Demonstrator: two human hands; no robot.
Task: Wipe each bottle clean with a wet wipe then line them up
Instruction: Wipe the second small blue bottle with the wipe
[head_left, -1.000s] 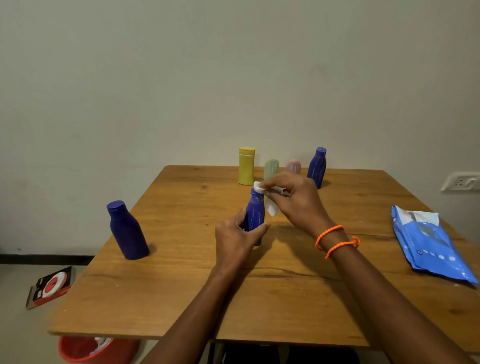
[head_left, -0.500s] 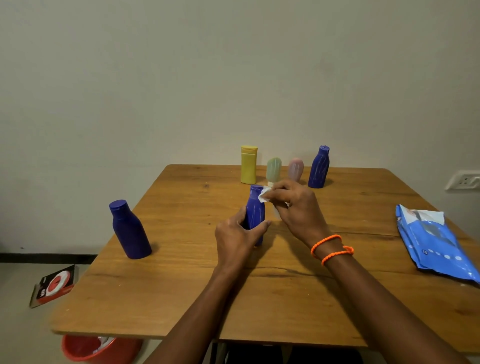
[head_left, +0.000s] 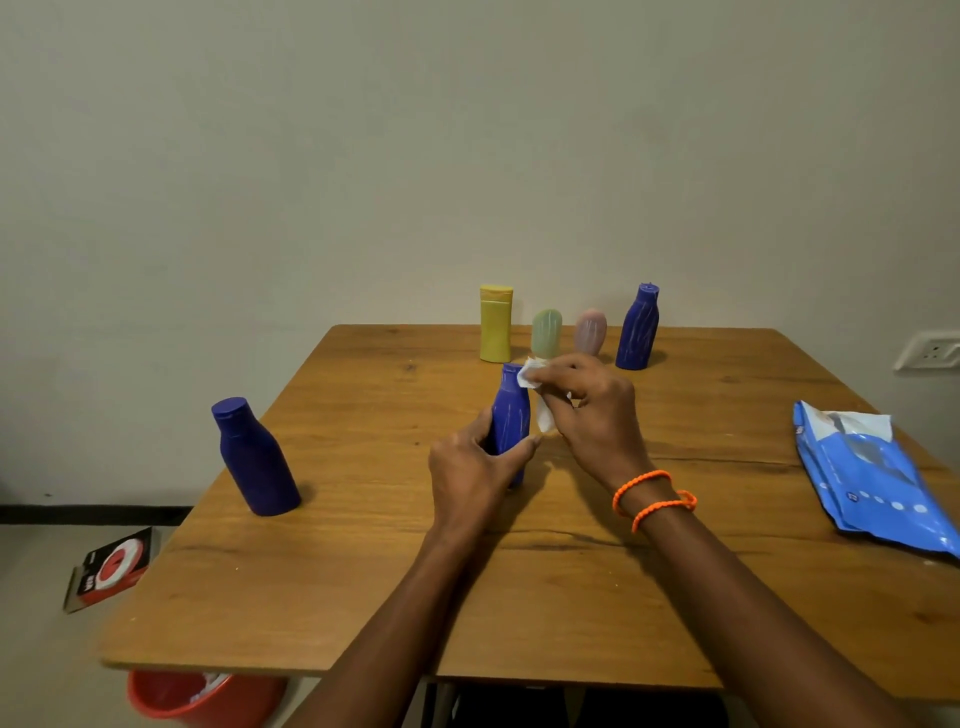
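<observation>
A small blue bottle (head_left: 511, 415) stands upright in the middle of the wooden table (head_left: 363, 571). My left hand (head_left: 475, 478) grips its lower body. My right hand (head_left: 587, 410) pinches a white wet wipe (head_left: 535, 387) against the bottle's cap and right shoulder. At the far edge stand a yellow bottle (head_left: 495, 323), a pale green bottle (head_left: 546, 331), a pink bottle (head_left: 590, 330) and a ribbed blue bottle (head_left: 638, 327) in a row. A larger blue bottle (head_left: 253, 464) stands alone at the left.
A blue wet-wipe pack (head_left: 872, 470) lies at the table's right edge. A red bin (head_left: 202, 696) with used wipes sits under the front left corner. A red and black box (head_left: 111, 569) lies on the floor. A wall socket (head_left: 930, 351) is at right.
My right hand has slid the wipe from the top of the cap down onto the bottle's right side. My left hand keeps its hold on the bottle.
</observation>
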